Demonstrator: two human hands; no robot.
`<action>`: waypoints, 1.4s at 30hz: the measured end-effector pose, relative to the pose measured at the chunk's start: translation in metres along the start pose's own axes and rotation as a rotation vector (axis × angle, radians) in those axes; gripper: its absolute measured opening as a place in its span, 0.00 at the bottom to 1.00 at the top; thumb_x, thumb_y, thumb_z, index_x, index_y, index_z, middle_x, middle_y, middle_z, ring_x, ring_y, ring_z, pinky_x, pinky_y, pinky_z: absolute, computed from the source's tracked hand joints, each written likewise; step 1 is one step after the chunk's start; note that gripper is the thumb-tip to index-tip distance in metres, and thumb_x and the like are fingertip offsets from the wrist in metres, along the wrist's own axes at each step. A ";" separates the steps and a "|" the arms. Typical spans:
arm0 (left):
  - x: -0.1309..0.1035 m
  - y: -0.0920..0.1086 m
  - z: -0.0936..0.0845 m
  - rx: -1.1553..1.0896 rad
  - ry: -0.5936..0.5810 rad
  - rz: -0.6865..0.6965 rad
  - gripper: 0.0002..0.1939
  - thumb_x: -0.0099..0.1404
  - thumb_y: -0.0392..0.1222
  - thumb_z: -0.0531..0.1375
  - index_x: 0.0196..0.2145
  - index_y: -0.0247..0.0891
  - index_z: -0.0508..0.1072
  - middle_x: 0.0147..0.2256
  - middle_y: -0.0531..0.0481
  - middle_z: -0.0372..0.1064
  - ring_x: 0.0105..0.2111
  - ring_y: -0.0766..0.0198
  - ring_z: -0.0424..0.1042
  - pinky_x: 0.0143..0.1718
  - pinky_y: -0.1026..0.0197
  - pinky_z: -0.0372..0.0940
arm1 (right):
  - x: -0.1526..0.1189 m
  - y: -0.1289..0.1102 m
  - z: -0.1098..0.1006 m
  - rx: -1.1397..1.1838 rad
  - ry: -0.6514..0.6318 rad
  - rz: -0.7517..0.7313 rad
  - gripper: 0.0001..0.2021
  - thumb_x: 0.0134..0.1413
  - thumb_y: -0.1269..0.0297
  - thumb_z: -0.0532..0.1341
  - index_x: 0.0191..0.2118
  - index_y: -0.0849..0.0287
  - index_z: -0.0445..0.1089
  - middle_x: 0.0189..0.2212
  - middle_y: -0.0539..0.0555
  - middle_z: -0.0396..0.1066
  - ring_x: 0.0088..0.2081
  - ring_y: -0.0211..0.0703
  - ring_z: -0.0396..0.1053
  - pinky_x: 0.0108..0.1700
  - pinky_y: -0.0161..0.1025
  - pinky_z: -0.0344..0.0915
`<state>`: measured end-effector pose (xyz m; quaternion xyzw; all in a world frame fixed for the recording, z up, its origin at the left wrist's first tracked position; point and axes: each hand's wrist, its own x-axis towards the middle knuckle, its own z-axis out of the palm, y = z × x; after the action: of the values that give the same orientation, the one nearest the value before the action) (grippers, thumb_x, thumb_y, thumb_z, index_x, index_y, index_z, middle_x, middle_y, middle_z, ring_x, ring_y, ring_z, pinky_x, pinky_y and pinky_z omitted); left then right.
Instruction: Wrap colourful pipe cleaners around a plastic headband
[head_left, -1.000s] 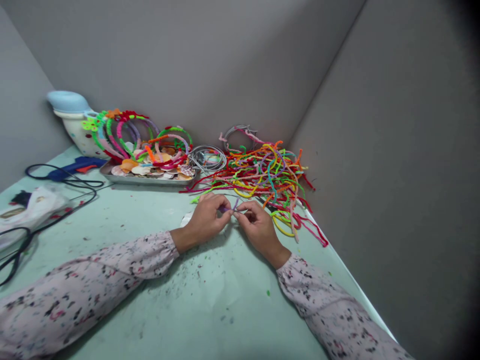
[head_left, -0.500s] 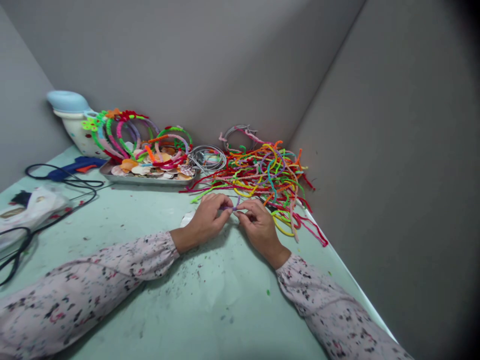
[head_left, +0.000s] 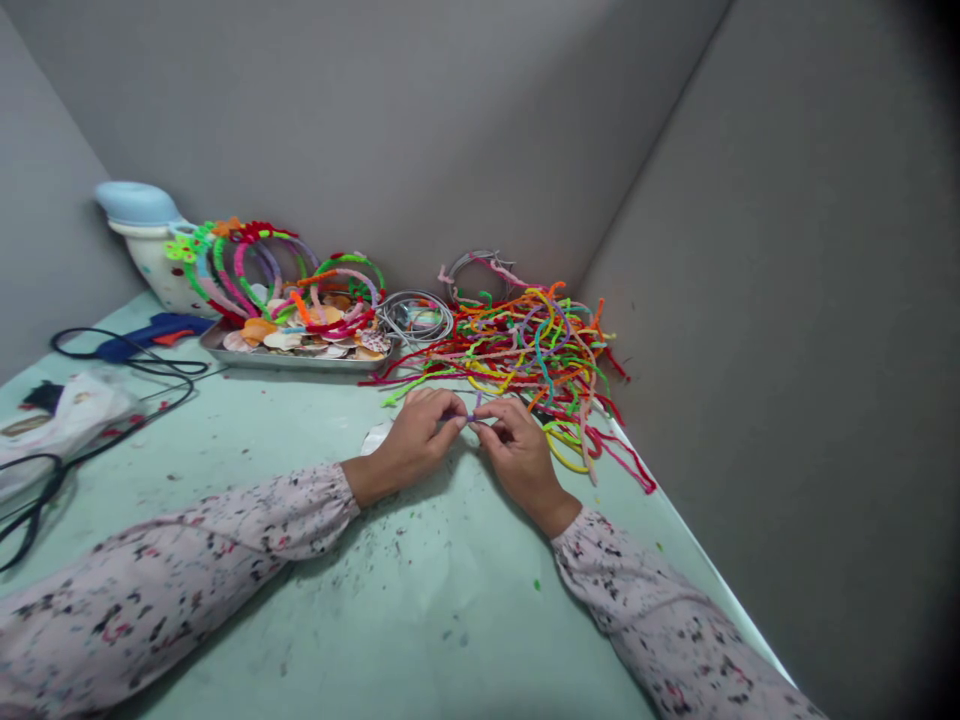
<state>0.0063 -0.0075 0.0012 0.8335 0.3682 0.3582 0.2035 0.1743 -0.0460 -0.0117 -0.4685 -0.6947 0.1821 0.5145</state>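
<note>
Hands [head_left: 421,432] pinching-close on purple strand [head_left: 478,402]

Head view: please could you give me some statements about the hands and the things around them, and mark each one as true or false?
1. The left hand and the right hand both pinch a thin purple strip. True.
2. The shells lie in a wooden bowl. False: they lie in a metal tray.
3. The pile of coloured pipe cleaners is to the left of the tray. False: it is to the right.
4. A light blue lid tops the white container. True.
5. Both sleeves are plain black. False: they are pale with a speckled pattern.
</note>
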 end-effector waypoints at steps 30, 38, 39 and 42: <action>-0.001 -0.002 0.001 -0.015 0.018 0.028 0.06 0.66 0.40 0.53 0.33 0.38 0.68 0.31 0.51 0.67 0.35 0.61 0.63 0.41 0.56 0.56 | 0.001 0.002 0.001 -0.042 -0.006 0.014 0.05 0.56 0.66 0.60 0.39 0.55 0.72 0.38 0.53 0.67 0.34 0.39 0.67 0.34 0.36 0.67; -0.001 -0.001 0.001 0.000 0.023 0.032 0.06 0.66 0.40 0.53 0.33 0.37 0.68 0.31 0.51 0.67 0.35 0.61 0.63 0.40 0.56 0.56 | 0.001 0.002 0.000 -0.054 -0.004 0.021 0.05 0.56 0.66 0.60 0.38 0.56 0.72 0.37 0.53 0.67 0.31 0.37 0.66 0.31 0.36 0.65; -0.001 -0.001 0.001 0.003 0.024 0.031 0.07 0.66 0.40 0.53 0.33 0.37 0.68 0.31 0.51 0.67 0.35 0.61 0.63 0.40 0.56 0.56 | 0.001 0.002 0.000 -0.054 -0.004 0.022 0.05 0.56 0.66 0.60 0.38 0.56 0.72 0.37 0.53 0.67 0.31 0.37 0.66 0.31 0.36 0.65; -0.001 -0.001 0.001 0.013 0.021 0.034 0.06 0.66 0.40 0.53 0.33 0.37 0.68 0.31 0.51 0.67 0.35 0.61 0.63 0.41 0.56 0.56 | 0.001 0.002 0.000 -0.059 -0.004 0.016 0.04 0.56 0.66 0.60 0.37 0.56 0.72 0.37 0.53 0.67 0.32 0.38 0.66 0.33 0.36 0.65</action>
<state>0.0058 -0.0078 -0.0008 0.8370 0.3584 0.3681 0.1881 0.1753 -0.0438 -0.0126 -0.4888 -0.6969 0.1666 0.4977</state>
